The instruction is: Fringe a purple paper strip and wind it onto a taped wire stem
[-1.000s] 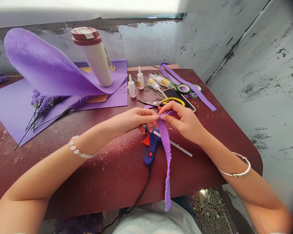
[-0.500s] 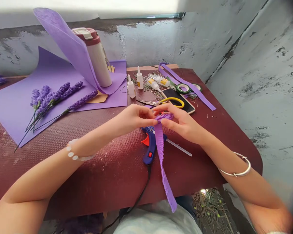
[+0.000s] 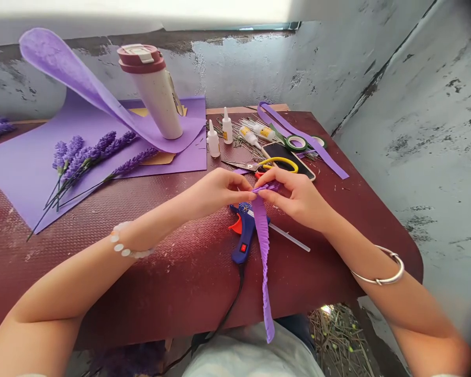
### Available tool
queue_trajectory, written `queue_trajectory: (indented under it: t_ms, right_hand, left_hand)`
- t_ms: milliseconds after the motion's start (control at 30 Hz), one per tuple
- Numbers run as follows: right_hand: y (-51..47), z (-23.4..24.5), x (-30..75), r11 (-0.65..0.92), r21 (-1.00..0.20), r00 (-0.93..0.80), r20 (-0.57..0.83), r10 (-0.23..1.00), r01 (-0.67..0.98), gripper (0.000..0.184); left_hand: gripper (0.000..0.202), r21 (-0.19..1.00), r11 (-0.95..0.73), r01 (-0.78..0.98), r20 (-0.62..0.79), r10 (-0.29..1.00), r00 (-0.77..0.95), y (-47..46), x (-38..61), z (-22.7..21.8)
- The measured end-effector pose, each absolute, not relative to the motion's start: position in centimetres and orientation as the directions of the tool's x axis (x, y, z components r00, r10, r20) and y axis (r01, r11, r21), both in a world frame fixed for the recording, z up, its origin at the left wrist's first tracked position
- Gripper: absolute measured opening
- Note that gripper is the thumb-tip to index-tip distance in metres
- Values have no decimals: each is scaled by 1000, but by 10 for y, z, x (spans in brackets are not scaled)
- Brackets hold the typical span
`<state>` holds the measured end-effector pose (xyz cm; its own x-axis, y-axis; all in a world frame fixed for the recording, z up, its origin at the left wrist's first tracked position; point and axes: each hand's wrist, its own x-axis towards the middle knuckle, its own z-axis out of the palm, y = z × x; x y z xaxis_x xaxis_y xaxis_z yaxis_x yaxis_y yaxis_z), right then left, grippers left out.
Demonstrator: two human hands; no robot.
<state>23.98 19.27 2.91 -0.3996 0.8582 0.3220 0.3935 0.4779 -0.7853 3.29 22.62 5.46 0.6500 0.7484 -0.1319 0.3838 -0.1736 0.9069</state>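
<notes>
A dark red counter (image 3: 141, 285) fills the middle of the view, with a large purple foam sheet (image 3: 35, 178) curling up at its left end. On the sheet lie finished-looking purple lavender sprays (image 3: 94, 157), and a white-and-maroon tumbler (image 3: 153, 94) stands on it. Farther back are two glue bottles (image 3: 213, 140), yellow-handled scissors (image 3: 280, 165), a phone (image 3: 286, 157) and a long purple paper strip (image 3: 302, 137).

The left hand (image 3: 215, 191) and right hand (image 3: 298, 198) meet above a blue hot glue gun (image 3: 243, 233). Between them, a pleated purple crepe strip (image 3: 264, 251) hangs from the grip, over the glue gun and past the counter's near edge. Both hands are pressed together on its gathered top end, with the thumbs and forefingers pinching it. The exact finger contact is partly hidden.

A firm, close pinch looks best here, since loose fingers could let the narrow folds spring open. Letting the strip hang free should also keep its pleats from catching on the glue gun.
</notes>
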Motion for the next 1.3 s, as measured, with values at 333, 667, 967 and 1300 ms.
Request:
queue_trajectory:
  t_ms: [333,667,967,1300]
  right_hand:
    - [194,27,239,635,-682,-391,506,768,364,5]
    - [191,30,242,550,-778,-459,387,800,302,31]
    - [195,27,239,479,-753,-423,292,858,451,18]
    - [195,27,237,520,-750,-427,346,836,409,10]
  left_hand:
    - [27,963,66,263,-239,661,711,227,29,60]
    - [18,852,-333,404,-12,759,650,218,32,59]
    - [6,464,-644,609,229,750,620,214,37,51]
    - [21,845,-304,440,-87,734,673,222,32,55]
